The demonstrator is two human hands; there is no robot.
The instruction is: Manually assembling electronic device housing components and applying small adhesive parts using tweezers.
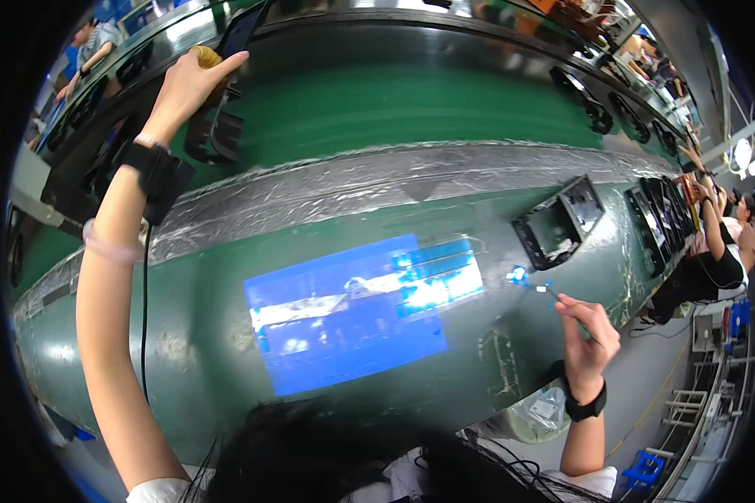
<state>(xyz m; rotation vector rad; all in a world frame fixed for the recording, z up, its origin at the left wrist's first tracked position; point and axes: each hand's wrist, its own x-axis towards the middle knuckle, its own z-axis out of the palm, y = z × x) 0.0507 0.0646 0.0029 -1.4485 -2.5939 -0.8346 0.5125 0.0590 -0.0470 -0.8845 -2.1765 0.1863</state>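
My left hand (189, 88) is stretched out to the far left, over the belt. Its thumb points right, and something ribbed and yellow (205, 57) covers or sits at its fingertips. It appears closed on a long black plastic part (218, 130), though the grip is partly hidden. At the right, my right hand (591, 335) pinches a thin dark tool (551, 291), too small to name exactly. Beyond its tip are a small white piece and a shiny blue bit (518, 274). A black box-like frame (558, 222) lies just past them.
A blue sheet (344, 352) with clear, shiny strips (445, 277) lies mid-bench. Several black parts (658, 222) stand at the right, and more (583, 101) ride the green belt (394, 92). A cable (145, 318) hangs from my left wrist. Co-workers (721, 251) are at the right.
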